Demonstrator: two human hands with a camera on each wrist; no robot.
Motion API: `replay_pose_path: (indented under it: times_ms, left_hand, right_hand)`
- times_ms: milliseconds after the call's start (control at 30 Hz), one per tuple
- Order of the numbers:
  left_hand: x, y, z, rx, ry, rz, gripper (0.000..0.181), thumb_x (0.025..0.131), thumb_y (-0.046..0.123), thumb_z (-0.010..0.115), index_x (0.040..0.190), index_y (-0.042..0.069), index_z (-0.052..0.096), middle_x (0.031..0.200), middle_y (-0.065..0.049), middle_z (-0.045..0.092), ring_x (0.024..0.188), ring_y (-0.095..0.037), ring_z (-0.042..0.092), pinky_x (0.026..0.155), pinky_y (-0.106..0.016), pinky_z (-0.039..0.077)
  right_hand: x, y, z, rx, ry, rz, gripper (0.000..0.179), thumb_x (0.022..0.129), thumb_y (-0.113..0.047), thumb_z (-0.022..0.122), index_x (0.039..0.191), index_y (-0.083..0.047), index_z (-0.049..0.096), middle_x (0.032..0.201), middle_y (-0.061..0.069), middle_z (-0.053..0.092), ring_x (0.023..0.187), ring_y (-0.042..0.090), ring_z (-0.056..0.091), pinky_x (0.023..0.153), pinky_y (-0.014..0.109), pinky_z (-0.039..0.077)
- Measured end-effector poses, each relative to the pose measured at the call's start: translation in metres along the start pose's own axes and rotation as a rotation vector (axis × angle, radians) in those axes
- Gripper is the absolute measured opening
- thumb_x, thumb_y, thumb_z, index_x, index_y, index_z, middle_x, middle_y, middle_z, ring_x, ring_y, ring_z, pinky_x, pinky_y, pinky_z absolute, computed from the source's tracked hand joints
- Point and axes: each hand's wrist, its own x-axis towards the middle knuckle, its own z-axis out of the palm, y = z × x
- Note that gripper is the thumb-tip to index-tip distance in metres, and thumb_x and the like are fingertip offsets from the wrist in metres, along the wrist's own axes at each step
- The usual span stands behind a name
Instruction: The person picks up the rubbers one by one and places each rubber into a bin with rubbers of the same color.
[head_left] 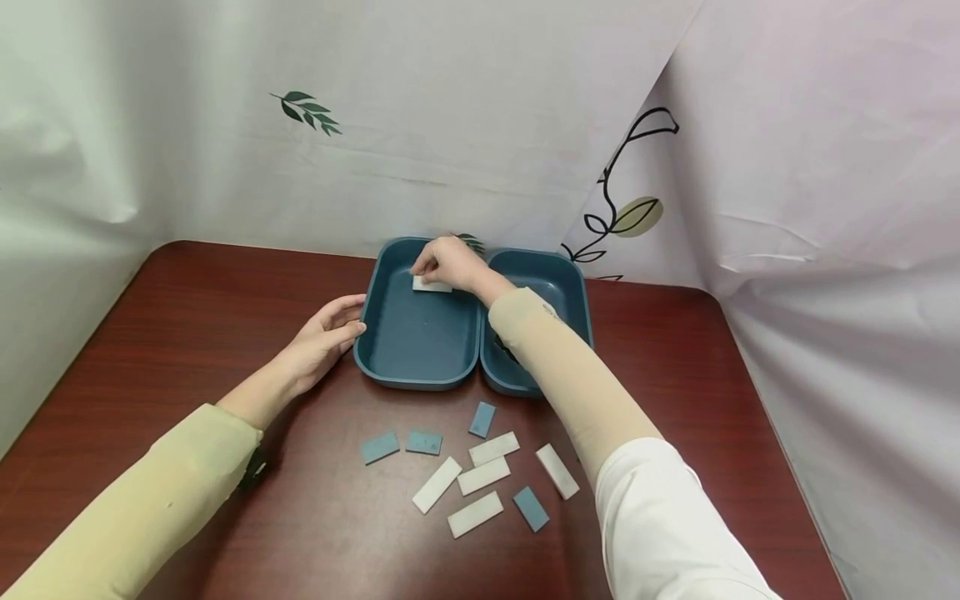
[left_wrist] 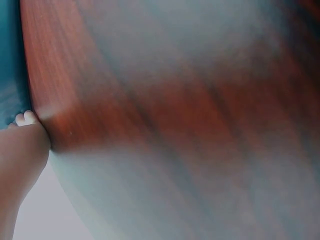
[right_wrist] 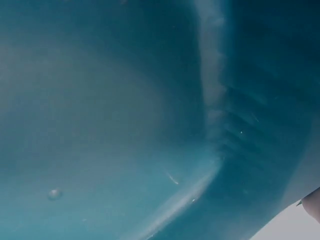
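Note:
In the head view, my right hand reaches into the left of two dark blue trays and pinches a white rectangular block near the tray's far end. The fingers partly cover the block. My left hand is at the outer side of that left tray, thumb and fingertips extended against its edge. The right wrist view is filled by blue tray surface, with a bit of finger at the lower right corner. In the left wrist view, fingertips meet the blue wall of the tray.
Several white blocks and several smaller blue-grey blocks lie scattered on the brown table in front of the trays. The right tray stands against the left one, partly covered by my right forearm. A white printed curtain hangs behind.

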Motion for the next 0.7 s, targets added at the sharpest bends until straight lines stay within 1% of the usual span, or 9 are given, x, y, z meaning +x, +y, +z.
replay_pose_path:
  times_ms: [300,433,533,700]
  left_hand:
    - [0.0,0.0,0.0,0.006,0.002,-0.007,0.047,0.111,0.014,0.055,0.154,0.02,0.04,0.138,0.009,0.052,0.122,0.001,0.058,0.105,-0.014,0.046]
    - [0.0,-0.001,-0.001,0.001,0.005,-0.009,0.046,0.111,0.014,0.056,0.154,0.02,0.04,0.137,0.01,0.052,0.121,0.002,0.059,0.105,-0.014,0.045]
    - [0.0,-0.002,-0.001,-0.004,0.003,-0.001,0.046,0.111,0.014,0.056,0.154,0.019,0.04,0.137,0.01,0.054,0.121,0.002,0.06,0.104,-0.014,0.046]
    - [0.001,-0.002,-0.002,0.01,-0.002,0.005,0.048,0.111,0.014,0.055,0.157,0.017,0.038,0.138,0.009,0.053,0.122,0.001,0.06,0.105,-0.014,0.046]
  right_hand:
    - [0.0,-0.001,0.003,-0.031,-0.013,0.043,0.02,0.101,-0.008,0.073,0.12,-0.009,0.08,0.124,0.008,0.078,0.111,0.02,0.073,0.094,0.03,0.06]
    - [0.002,0.001,0.003,-0.031,-0.023,0.038,0.021,0.101,-0.007,0.073,0.122,-0.009,0.08,0.125,0.008,0.077,0.112,0.02,0.073,0.095,0.03,0.06]
    - [0.003,0.002,0.001,-0.027,-0.045,0.027,0.023,0.101,-0.004,0.073,0.123,-0.008,0.079,0.127,0.009,0.077,0.114,0.021,0.072,0.096,0.03,0.059]
    - [0.003,0.001,-0.007,-0.03,-0.118,0.011,0.03,0.1,0.002,0.072,0.129,-0.005,0.076,0.134,0.012,0.073,0.121,0.025,0.069,0.103,0.032,0.057]
